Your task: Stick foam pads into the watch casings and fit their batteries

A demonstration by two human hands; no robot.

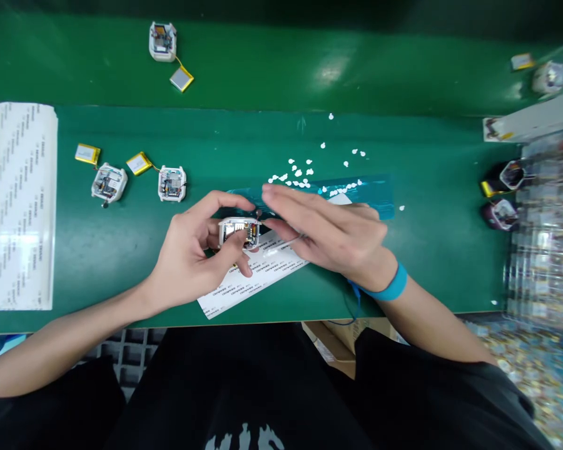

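My left hand (192, 250) grips a small white-cased device (224, 232), its open side showing a circuit board; the thumb lies across the board. Close on its right is my right hand (333, 234), fingers nearly straight and held together. A thin tool like tweezers (281, 244) shows at its thumb; its dark tip is by the device, and most of it is hidden. Beneath both hands lies a white sheet printed with rows of text (225, 297). A translucent blue film strip (380, 197) stretches behind them, with small white round tabbed stickers (299, 172) on and around it.
Two open devices (171, 184) (109, 182) with yellow-edged batteries lie at left, and another device (162, 42) on the rear ledge. A stack of printed sheets (23, 206) is at far left. Clear trays (544, 250) and dark cups (500, 214) stand at right.
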